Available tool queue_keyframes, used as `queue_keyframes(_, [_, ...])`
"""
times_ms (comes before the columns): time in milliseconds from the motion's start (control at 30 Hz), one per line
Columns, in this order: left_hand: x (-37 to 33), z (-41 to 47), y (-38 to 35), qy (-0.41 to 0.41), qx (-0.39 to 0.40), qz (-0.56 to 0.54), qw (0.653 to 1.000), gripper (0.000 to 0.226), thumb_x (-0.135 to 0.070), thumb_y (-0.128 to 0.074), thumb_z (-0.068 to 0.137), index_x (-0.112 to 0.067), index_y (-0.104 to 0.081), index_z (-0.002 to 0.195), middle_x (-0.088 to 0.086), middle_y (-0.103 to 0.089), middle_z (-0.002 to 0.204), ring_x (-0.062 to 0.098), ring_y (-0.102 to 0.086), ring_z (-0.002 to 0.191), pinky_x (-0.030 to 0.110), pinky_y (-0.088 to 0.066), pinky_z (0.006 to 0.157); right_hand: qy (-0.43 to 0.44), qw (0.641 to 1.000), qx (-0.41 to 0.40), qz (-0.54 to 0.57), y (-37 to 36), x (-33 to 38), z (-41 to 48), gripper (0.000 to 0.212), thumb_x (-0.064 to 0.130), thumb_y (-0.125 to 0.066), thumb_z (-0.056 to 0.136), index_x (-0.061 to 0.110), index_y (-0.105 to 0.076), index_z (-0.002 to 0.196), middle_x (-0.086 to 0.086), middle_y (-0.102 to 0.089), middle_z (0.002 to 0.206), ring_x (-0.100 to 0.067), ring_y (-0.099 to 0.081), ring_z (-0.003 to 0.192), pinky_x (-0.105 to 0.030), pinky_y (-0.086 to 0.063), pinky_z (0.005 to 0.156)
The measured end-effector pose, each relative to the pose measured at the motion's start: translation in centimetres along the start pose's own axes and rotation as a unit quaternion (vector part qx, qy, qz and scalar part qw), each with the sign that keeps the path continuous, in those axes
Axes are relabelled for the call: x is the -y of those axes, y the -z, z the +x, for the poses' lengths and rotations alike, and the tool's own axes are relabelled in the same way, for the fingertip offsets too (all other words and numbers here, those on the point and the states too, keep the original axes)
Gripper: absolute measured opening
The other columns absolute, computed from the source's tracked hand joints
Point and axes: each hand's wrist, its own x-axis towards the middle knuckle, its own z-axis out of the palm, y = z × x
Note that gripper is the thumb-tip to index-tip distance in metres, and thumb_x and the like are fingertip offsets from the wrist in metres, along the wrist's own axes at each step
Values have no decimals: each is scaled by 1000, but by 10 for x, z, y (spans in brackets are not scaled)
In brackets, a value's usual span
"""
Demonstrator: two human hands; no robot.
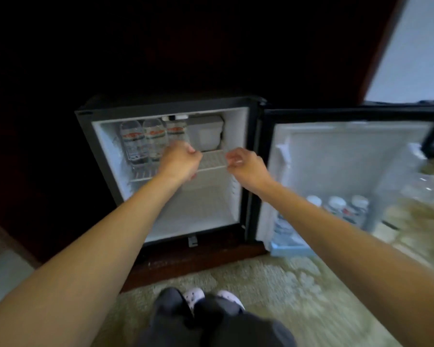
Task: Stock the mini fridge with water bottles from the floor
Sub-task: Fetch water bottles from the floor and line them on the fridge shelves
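Observation:
The mini fridge (238, 136) stands open in a dark cabinet. Three clear water bottles with red labels stand at the left of its upper wire shelf (212, 159). My left hand (181, 159) reaches inside, fingers curled around the lower part of the rightmost bottle (176, 130). The hand hides that bottle's base. By the shelf's front right corner is my right hand (244, 165), fingers loosely curled with nothing seen in it. Another bottle (422, 187) lies blurred on the floor at the right.
The fridge door (348, 156) is swung open to the right, and three white-capped bottles (336, 209) stand in its lower rack. A small freezer box (206, 135) fills the upper right inside. The lower compartment (198, 209) holds nothing. Patterned carpet (273, 291) lies underfoot.

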Motion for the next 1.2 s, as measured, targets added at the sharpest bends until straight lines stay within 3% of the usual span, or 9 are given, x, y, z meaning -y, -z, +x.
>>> queue_keyframes(233, [-57, -137, -79, -34, 117, -61, 991, 27, -10, -46, 87, -15, -52, 61, 7, -60, 66, 22, -56, 53, 36, -56, 66, -70, 986, -144, 42, 104, -57, -158, 25, 1, -51, 83, 3, -65, 104, -14, -67, 103, -23, -60, 87, -29, -47, 81])
queue_keyframes(367, [-74, -216, -142, -69, 207, -62, 974, 26, -11, -48, 87, -16, -50, 62, 4, -58, 62, 14, -53, 48, 23, -50, 50, -145, 965, -213, 48, 138, -113, -246, 23, -1, -54, 80, 2, -65, 100, -11, -64, 88, -23, -60, 83, -35, -48, 84])
queue_keyframes(500, [-76, -298, -212, -82, 324, -54, 941, 27, -12, -47, 89, -17, -50, 63, 6, -58, 66, 9, -54, 41, 24, -45, 51, -245, 930, -264, 66, 152, -181, -339, 21, -3, -55, 78, -1, -66, 96, -25, -68, 91, -38, -65, 86, -46, -51, 84])
queue_keyframes(600, [-69, -351, -260, -67, 401, -36, 913, 27, -10, -47, 89, -16, -50, 63, 5, -57, 64, 8, -54, 39, 22, -44, 49, -323, 903, -273, 78, 155, -223, -404, 21, -3, -53, 79, -2, -66, 96, -29, -67, 90, -36, -64, 82, -36, -49, 76])
queue_keyframes(733, [-59, -420, -313, -40, 497, -17, 866, 27, -8, -46, 90, -16, -49, 63, 3, -55, 62, 4, -51, 33, 13, -40, 37, -409, 859, -305, 45, 165, -278, -484, 22, 0, -54, 81, -2, -66, 99, -24, -69, 96, -34, -64, 94, -28, -43, 73])
queue_keyframes(833, [-53, -454, -336, -31, 557, 15, 830, 25, -7, -45, 91, -15, -52, 67, 3, -56, 66, 11, -51, 50, 18, -42, 44, -470, 835, -285, -4, 173, -318, -521, 34, 6, -51, 87, 3, -57, 120, -16, -60, 123, -29, -57, 112, -29, -41, 90])
queue_keyframes(933, [-46, -464, -351, -24, 578, 44, 814, 25, -6, -45, 90, -14, -52, 67, 3, -55, 66, 12, -49, 52, 16, -40, 42, -478, 851, -202, -77, 181, -355, -537, 57, 13, -51, 88, 7, -30, 141, -17, -31, 146, -34, -39, 131, -38, -33, 108])
queue_keyframes(1033, [-42, -460, -362, -14, 571, 60, 819, 25, -6, -45, 90, -14, -51, 67, 3, -54, 66, 12, -48, 52, 19, -40, 46, -492, 848, -159, -116, 195, -382, -535, 70, 12, -46, 90, 13, -8, 148, -13, 2, 158, -35, -16, 142, -44, -23, 114])
queue_keyframes(1200, [-38, -453, -375, -10, 562, 76, 824, 26, -8, -43, 91, -15, -50, 68, 3, -55, 67, 12, -49, 53, 22, -39, 51, -495, 848, -69, -175, 213, -410, -512, 61, 14, -40, 95, 22, -10, 148, -5, 4, 159, -37, -15, 142, -49, -23, 115])
